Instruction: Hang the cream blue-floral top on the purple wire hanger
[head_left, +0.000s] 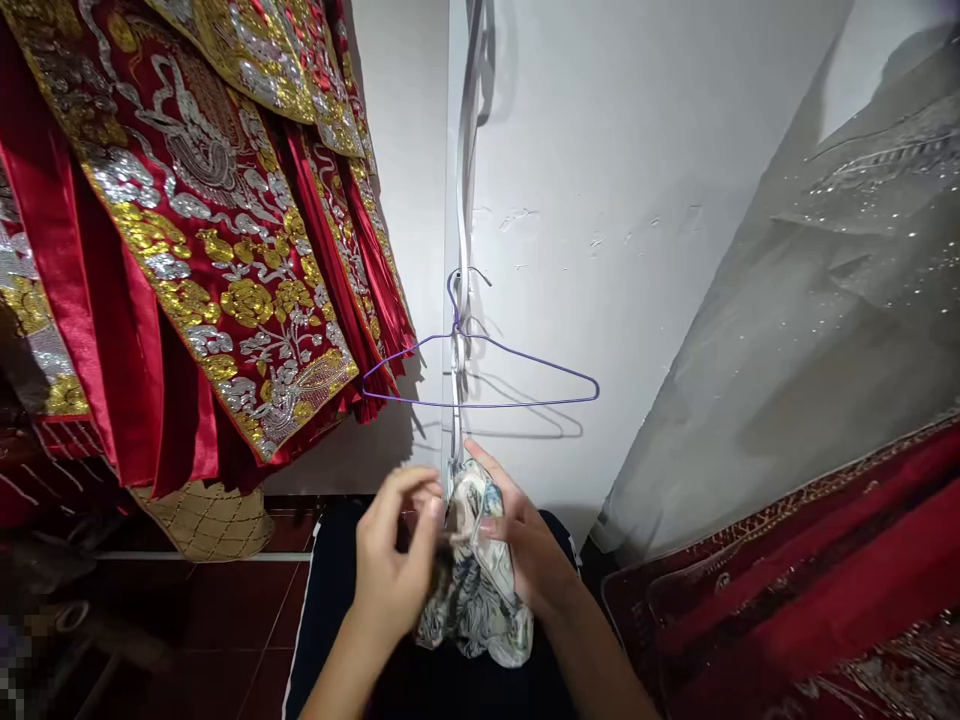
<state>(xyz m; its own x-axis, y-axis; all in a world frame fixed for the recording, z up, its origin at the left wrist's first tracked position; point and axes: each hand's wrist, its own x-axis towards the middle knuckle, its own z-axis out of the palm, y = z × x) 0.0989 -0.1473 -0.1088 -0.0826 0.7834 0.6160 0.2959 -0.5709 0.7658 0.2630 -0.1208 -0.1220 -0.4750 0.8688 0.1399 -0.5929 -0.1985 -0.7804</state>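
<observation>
Patterned cloth (476, 590) pinched between left hand (394, 570) and right hand (525, 550), purple hanger (480, 375) just above.

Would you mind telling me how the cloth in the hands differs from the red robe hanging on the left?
The cloth is pale with a grey-blue print; the red robe is shiny red with gold and silver embroidery. The cloth is bunched up between the left hand and right hand; the red robe hangs loose, touched by neither. The cloth looks much smaller than the red robe. Both are patterned fabric.
</observation>
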